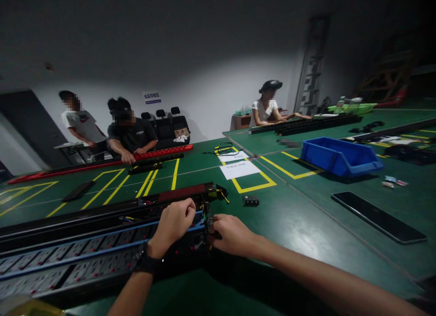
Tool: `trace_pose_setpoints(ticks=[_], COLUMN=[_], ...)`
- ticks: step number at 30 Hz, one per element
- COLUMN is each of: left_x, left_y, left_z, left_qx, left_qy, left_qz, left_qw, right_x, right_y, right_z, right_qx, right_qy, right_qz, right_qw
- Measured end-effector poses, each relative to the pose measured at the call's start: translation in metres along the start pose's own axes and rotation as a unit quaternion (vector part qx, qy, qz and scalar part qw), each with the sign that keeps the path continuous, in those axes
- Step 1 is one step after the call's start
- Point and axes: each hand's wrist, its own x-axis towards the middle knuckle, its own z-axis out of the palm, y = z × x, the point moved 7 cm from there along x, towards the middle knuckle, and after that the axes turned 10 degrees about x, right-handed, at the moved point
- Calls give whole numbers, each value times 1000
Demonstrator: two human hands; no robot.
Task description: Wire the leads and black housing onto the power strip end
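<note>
A long black housing (112, 243) lies across the left side of the table, with rows of grey slotted plates, blue strips and small red dots. Over its right end is my left hand (175, 220), its fingers curled and mostly hidden; what they hold cannot be made out. A dark watch is on that wrist. My right hand (231, 234) closes its fingers on a dark end piece (208, 220) at the same end. Thin coloured wires show between the hands. Just beyond them sits a small black block (251, 200) with round openings.
A blue bin (340, 156) and a black flat tablet-like slab (378, 217) stand to the right. White paper sheets (240, 170) lie ahead among yellow tape lines. Three people are farther back; one handles a black bar (160, 162) near a long red rail (102, 164).
</note>
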Motion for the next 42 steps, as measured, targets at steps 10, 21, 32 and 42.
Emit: trace_pose_setpoints(ticks=[10,21,32,42], left_x=[-20,-20,-19,-5], left_y=[1,6,11,29], left_z=[15,30,34,40], left_qx=[-39,-51,-63,-27], left_qy=[2,-12,25,-35], left_qz=[-12,18,62,47], left_qw=[999,998,996,998], right_x=[6,-14,-9,-67], right_y=[-1,69,58,185], right_z=[-29,-65,-52,-119], right_qx=[44,-118,80,251], right_qy=[68,67,145,332], right_qz=[-34,116,27,187], right_qw=[996,984,986,890])
